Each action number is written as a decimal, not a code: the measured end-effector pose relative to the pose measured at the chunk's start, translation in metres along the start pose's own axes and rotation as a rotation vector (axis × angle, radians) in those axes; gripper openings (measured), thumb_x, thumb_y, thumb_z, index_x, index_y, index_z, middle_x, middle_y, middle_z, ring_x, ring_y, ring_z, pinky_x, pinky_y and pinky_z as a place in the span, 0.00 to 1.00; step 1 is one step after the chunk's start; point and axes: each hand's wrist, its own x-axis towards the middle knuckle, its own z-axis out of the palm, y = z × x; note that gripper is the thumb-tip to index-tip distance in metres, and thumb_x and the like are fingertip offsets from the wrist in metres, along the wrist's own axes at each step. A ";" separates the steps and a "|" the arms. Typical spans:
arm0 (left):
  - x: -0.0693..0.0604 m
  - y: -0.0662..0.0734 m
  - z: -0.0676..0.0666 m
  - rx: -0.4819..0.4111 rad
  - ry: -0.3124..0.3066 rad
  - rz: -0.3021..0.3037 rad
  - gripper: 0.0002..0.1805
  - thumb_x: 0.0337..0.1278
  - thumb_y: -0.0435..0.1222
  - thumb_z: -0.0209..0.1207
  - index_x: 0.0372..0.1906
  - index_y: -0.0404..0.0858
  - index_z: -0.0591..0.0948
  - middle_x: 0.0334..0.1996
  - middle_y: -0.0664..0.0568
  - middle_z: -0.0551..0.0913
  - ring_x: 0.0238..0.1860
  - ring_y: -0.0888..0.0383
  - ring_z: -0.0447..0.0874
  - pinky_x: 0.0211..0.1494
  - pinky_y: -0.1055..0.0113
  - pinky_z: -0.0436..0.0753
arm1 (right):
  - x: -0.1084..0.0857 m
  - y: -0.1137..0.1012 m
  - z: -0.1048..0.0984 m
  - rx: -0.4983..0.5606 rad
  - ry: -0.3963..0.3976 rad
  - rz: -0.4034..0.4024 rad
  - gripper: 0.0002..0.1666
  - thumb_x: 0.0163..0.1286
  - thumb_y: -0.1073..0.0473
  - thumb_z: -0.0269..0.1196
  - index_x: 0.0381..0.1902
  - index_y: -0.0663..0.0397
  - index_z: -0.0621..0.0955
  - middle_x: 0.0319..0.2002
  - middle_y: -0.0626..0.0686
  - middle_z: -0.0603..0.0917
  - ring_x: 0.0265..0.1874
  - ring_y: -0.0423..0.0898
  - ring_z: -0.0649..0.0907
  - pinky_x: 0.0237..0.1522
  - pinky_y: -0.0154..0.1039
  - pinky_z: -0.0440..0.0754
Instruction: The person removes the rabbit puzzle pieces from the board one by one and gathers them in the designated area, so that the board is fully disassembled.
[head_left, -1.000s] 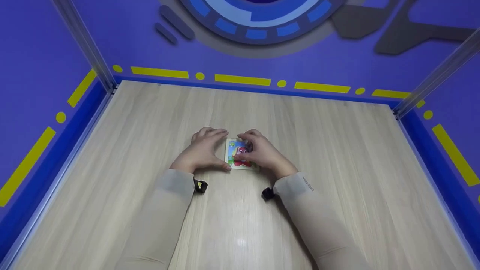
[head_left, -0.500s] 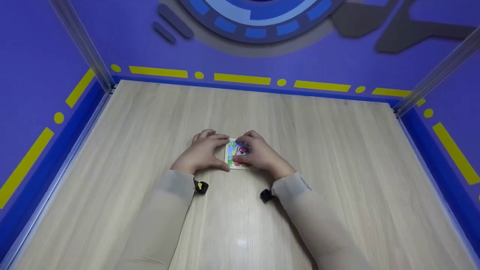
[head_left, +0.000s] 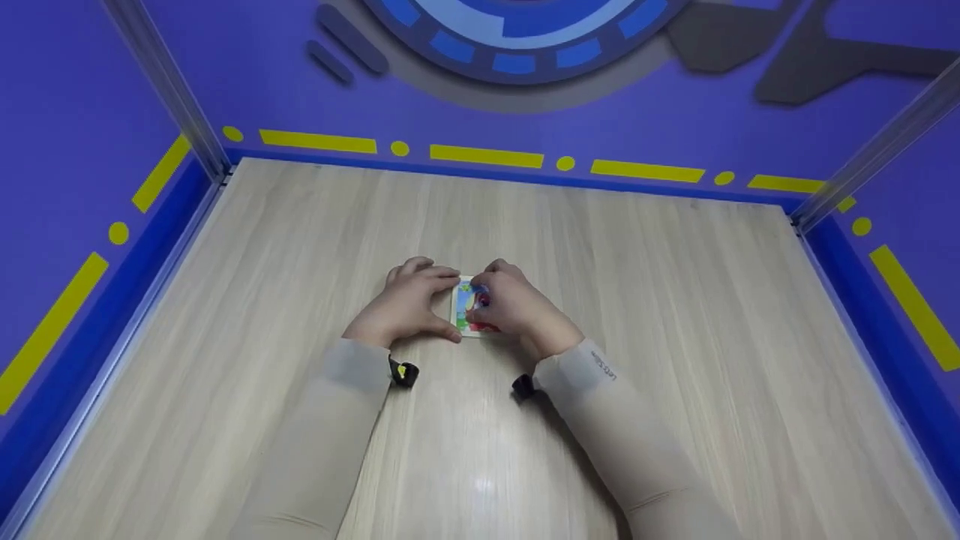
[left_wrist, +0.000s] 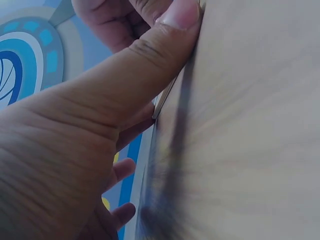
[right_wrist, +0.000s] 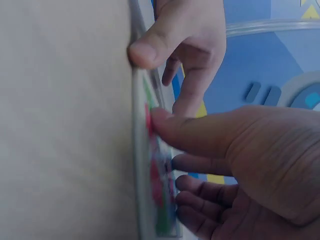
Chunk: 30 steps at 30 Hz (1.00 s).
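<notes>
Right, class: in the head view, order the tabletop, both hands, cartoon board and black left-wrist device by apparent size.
Tabletop
Left hand and right hand: too alike to rank
Cartoon board, partly covered
Black left-wrist device

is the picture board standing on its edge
No, the head view shows the picture board lying flat on the table, partly under the right hand.

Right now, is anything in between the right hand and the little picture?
No, nothing that I can see. The right hand is right over the picture, and its thumb seems to touch the front. The left hand holds the left side, out of the way.
</notes>
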 end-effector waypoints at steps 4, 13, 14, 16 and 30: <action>0.000 0.000 -0.001 0.002 0.006 0.004 0.58 0.46 0.61 0.87 0.83 0.46 0.78 0.86 0.57 0.74 0.92 0.42 0.54 0.95 0.36 0.50 | 0.005 -0.002 -0.004 0.039 -0.017 0.035 0.36 0.71 0.52 0.81 0.72 0.61 0.85 0.76 0.64 0.76 0.76 0.63 0.77 0.80 0.58 0.80; 0.000 0.001 0.001 -0.020 -0.001 0.000 0.59 0.46 0.60 0.88 0.84 0.46 0.77 0.87 0.55 0.73 0.92 0.42 0.54 0.95 0.36 0.50 | 0.010 0.003 -0.006 0.097 -0.082 0.073 0.38 0.70 0.52 0.82 0.72 0.60 0.81 0.76 0.62 0.74 0.74 0.59 0.78 0.80 0.56 0.81; 0.000 0.001 0.001 -0.020 0.001 0.001 0.59 0.46 0.60 0.88 0.84 0.46 0.77 0.86 0.55 0.73 0.92 0.42 0.54 0.95 0.36 0.50 | 0.010 0.003 -0.006 0.103 -0.082 0.068 0.38 0.70 0.52 0.82 0.72 0.60 0.81 0.75 0.62 0.75 0.73 0.58 0.78 0.79 0.57 0.81; 0.000 0.001 0.000 -0.027 0.005 -0.001 0.59 0.45 0.59 0.88 0.84 0.46 0.77 0.86 0.55 0.73 0.92 0.42 0.55 0.95 0.36 0.50 | 0.011 0.003 -0.007 0.120 -0.080 0.063 0.38 0.69 0.53 0.82 0.71 0.60 0.80 0.73 0.61 0.75 0.70 0.58 0.79 0.77 0.57 0.82; 0.002 0.000 0.000 -0.030 0.001 0.006 0.59 0.45 0.60 0.88 0.83 0.45 0.78 0.86 0.56 0.74 0.91 0.44 0.57 0.94 0.36 0.51 | 0.014 0.015 -0.006 0.166 -0.064 0.008 0.38 0.71 0.54 0.80 0.74 0.59 0.81 0.70 0.59 0.81 0.67 0.57 0.83 0.77 0.56 0.83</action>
